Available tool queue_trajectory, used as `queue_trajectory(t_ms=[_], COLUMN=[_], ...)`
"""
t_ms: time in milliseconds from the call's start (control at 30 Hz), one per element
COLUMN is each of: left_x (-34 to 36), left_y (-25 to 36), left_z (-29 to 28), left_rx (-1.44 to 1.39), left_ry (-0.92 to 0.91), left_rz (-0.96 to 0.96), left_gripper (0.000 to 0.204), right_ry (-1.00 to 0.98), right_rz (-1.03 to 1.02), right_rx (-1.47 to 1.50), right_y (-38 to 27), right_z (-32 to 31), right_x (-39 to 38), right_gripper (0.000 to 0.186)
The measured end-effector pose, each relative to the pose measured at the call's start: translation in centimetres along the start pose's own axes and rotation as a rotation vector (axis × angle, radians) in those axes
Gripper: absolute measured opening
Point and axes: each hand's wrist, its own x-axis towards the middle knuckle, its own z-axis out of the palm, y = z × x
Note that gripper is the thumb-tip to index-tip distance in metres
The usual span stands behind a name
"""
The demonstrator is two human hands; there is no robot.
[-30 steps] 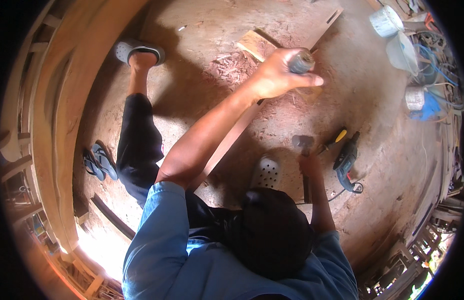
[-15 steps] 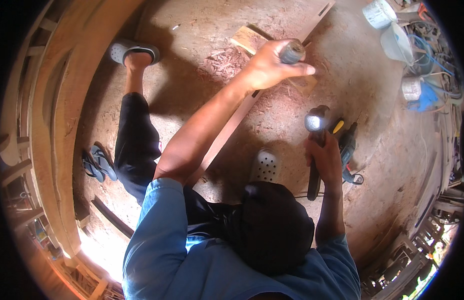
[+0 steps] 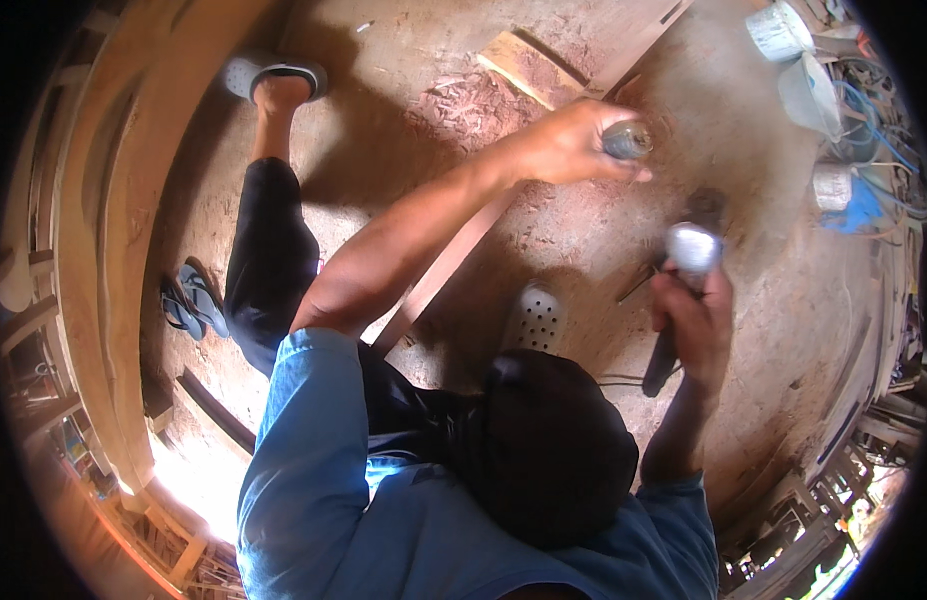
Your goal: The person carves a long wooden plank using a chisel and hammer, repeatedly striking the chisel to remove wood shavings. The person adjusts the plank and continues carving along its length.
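My left hand (image 3: 564, 145) is closed around a chisel (image 3: 627, 140), whose worn, rounded handle end faces up; its blade is hidden below the hand. Under that forearm runs a long timber beam (image 3: 459, 255) lying on the floor, with a narrow slot cut near its far end. My right hand (image 3: 696, 318) grips a hammer (image 3: 695, 248) by its dark handle, apart from the chisel and to its right. The hammer's shiny metal face points upward.
A wooden block (image 3: 529, 68) lies beside the beam, next to reddish wood chips (image 3: 469, 112). Long planks (image 3: 134, 230) stand along the left, near a pair of flip-flops (image 3: 196, 300). White buckets (image 3: 812, 95) and blue hoses line the far right.
The hammer and my right hand have moved right, now covering the drill and yellow-handled tool seen before. My left hand, still holding the chisel, has shifted right and slightly nearer.
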Motion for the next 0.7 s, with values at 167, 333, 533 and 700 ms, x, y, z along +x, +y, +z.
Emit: queue_trajectory(t_ms=[167,333,533,700], left_x=[0.2,-0.1,-0.3,-0.3], left_y=[-0.6,-1.3,-2.1,-2.4], left_z=[0.0,-0.3,-1.1,-1.1], left_rx=[0.026,-0.196,-0.103,-0.062], left_ry=[-0.028,0.027,0.020,-0.008], left_rz=[0.002,-0.034,0.008,-0.039], left_gripper=[0.044,0.030,0.035,0.045], right_ry=[0.144,0.086,0.093,0.217], right_rz=[-0.290,-0.497,-0.447,-0.736], right_rx=[0.016,-0.415,-0.247,0.159], right_y=[-4.3,-3.2,-3.7,-8.5], right_z=[0.4,4.4,1.8,0.1], right_x=[0.4,5.5,4.8,2.6], right_gripper=[0.019,0.021,0.018,0.013])
